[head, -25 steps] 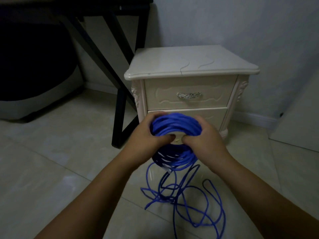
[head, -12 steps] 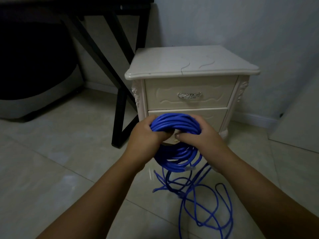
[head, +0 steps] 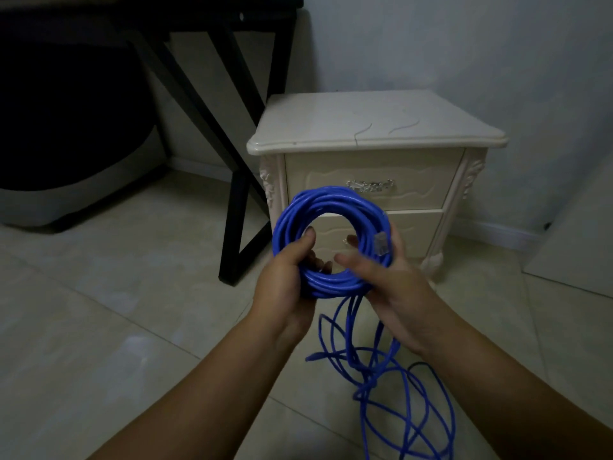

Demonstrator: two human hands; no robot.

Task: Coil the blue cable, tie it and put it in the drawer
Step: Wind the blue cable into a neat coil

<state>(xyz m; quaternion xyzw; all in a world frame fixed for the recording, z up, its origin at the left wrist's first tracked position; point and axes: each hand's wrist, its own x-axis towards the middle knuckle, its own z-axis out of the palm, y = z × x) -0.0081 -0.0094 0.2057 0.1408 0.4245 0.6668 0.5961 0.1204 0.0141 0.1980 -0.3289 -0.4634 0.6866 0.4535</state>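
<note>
Showing the blue cable [head: 331,199] wound into a ring of many smooth, round-jacketed turns, held in the air by both hands in front of the nightstand [head: 374,127]. The left hand [head: 285,283] grips the ring's lower left arc, with the fingers curled behind the bundle and the thumb laid inside the opening against the strands. The right hand [head: 394,290] grips the lower right arc, with the thumb across the front and a fingertip visible through the opening. The ring stands nearly upright with its flat face toward the camera, so its axis runs from the viewer toward the nightstand. A clear plastic plug [head: 381,244] lies along the right arc, just above the right thumb. From the ring's bottom, uncoiled cable hangs between the wrists and spreads in loose loops [head: 408,403] that overlap on the floor [head: 132,310] of pale glossy tiles. The nightstand is cream, with a moulded top and carved corner posts. Its upper drawer [head: 414,180] and lower drawer [head: 418,227] are both pushed in, and the upper one carries an ornate silvery handle [head: 371,185]. A black table [head: 237,220] with slanted legs stands to the left.
</note>
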